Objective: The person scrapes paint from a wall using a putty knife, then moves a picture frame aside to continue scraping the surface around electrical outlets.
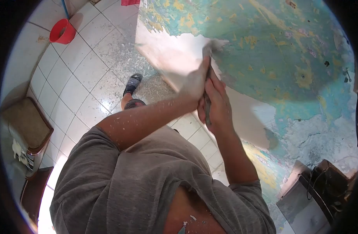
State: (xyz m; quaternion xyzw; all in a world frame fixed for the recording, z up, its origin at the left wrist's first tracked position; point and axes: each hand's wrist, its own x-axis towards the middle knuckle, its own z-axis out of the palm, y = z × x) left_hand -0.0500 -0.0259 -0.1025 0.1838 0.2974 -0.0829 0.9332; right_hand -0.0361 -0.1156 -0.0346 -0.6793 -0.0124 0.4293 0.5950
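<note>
Both hands grip one scraper (207, 78), stacked along its handle. The left hand (194, 82) sits higher (blurred, dusted white), fingers wrapped tight near the blade end; the right hand (218, 103) is closed round the lower handle, just below and touching the left. Long axis of the tool runs near-vertical in view, handle toward the person, blade at the far end, up and slightly right of both grips. The blade tip meets the wall (288, 58) right at the edge where bare white plaster gives way to teal paint; exact contact is hard to tell w/ the motion blur. So the unscraped paint lies beyond and to the right of the blade, the bare patch to the left. The left hand is nearer the blade. Flakes cover the floor (89, 78) far below.
</note>
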